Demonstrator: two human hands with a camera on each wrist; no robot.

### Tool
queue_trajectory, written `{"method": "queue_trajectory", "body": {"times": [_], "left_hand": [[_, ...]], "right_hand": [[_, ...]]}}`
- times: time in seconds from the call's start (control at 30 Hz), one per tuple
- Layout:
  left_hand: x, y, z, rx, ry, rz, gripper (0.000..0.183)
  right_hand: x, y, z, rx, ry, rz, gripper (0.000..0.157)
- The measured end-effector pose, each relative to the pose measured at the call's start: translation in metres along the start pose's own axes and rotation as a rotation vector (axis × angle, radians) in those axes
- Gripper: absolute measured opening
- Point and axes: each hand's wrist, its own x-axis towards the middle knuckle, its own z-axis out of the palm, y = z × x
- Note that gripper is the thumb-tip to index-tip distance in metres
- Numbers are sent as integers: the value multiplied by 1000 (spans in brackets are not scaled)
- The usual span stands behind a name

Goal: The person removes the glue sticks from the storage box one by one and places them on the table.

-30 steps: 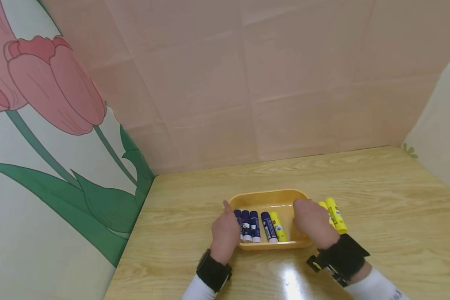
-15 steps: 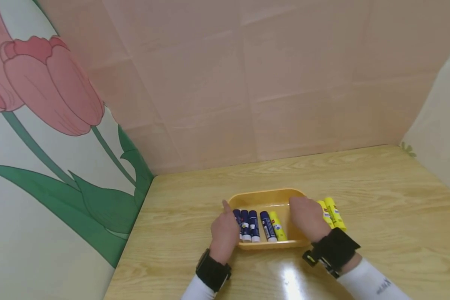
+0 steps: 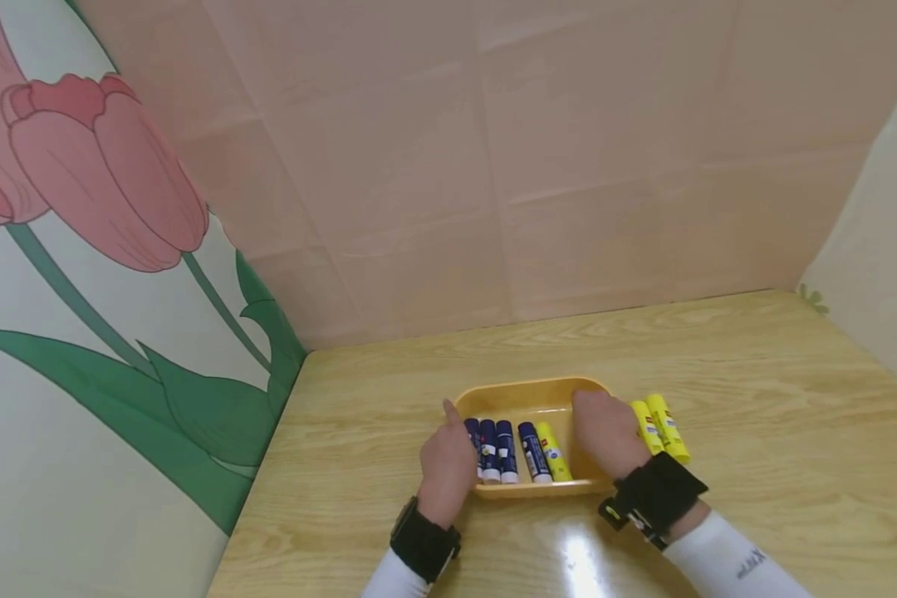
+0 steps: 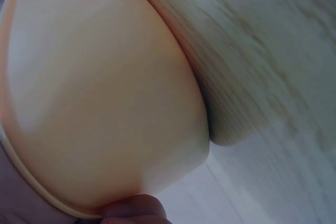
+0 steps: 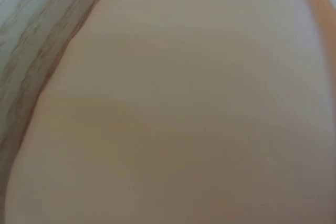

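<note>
A yellow-orange plastic tray (image 3: 541,490) holds several dark blue glue sticks (image 3: 489,453) and a yellow glue stick (image 3: 554,453). My left hand (image 3: 448,458) grips its left end with the index finger pointing up along the rim. In the left wrist view a fingertip (image 4: 137,207) presses the tray's outer wall (image 4: 115,87) near the rim. Over the right end, my right hand (image 3: 611,433) curls at the rim, its fingertips hidden from the head view. The tray's outer wall (image 5: 184,103) fills most of the right wrist view, with no fingers showing.
Two yellow glue sticks (image 3: 669,428) lie side by side on the wood-grain table (image 3: 785,448), just right of the tray. A beige covered wall (image 3: 493,166) rises behind the table, and a tulip-painted panel (image 3: 134,349) stands at the left.
My right hand and wrist have shifted slightly left, uncovering more of the yellow glue sticks outside the tray. The left hand and the tray stay in place.
</note>
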Motion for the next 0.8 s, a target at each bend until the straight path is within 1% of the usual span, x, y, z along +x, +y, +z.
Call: {"method": "queue_trajectory", "body": {"times": [0.27,0.53,0.63,0.8], "left_hand": [[-1,-1,1,-24,16,14,70],[-2,-1,0,-9,6,16,71],[-2,0,0,-8,8,14,71],[-2,0,-1,-10,10,15,69]], "right_hand": [[3,2,0,14,-30,-5,7],[4,1,-1,12,-26,-20,7],[5,1,-3,25,-47,-21,8],[9,1,-4,34,-104,4,10]]}}
